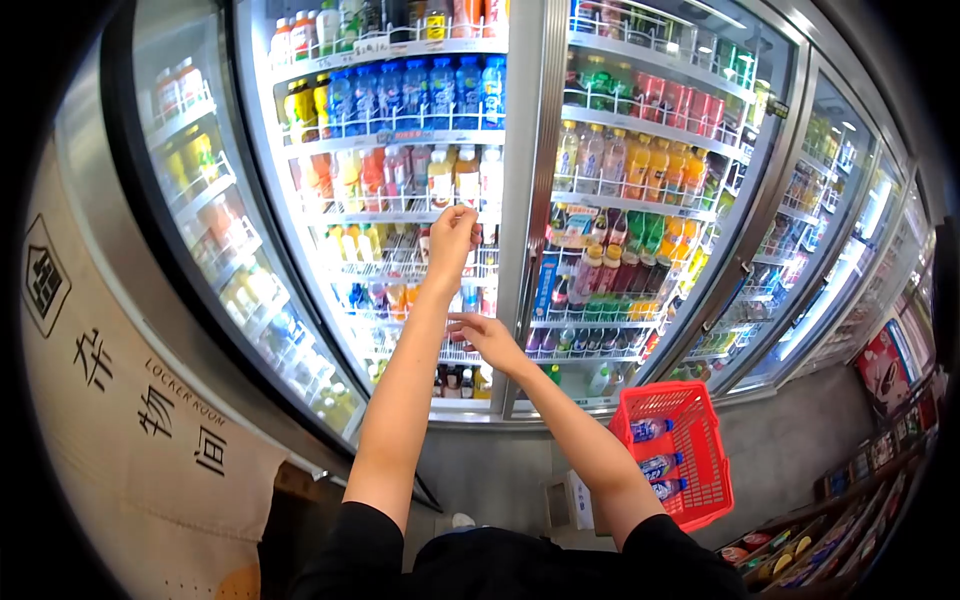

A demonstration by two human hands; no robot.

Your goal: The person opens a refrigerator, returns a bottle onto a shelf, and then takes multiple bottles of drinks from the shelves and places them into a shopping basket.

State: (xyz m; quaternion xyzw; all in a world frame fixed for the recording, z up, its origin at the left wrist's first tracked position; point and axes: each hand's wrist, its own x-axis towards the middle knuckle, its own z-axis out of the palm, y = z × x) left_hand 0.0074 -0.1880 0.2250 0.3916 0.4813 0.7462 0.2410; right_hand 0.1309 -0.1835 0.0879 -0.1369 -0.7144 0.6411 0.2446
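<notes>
While the curled left hand (453,236), its grip unclear, hangs by white-capped amber bottles (467,178) at twelve o'clock, the right hand (486,342) is spread. White wire rails (392,127) presumably prevent toppling.

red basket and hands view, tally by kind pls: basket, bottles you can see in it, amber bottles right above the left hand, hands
Red basket: 1
Bottles visible in basket: 3
Amber bottles: 2
Hands, left hand and right hand: 2
Total: 8
</notes>
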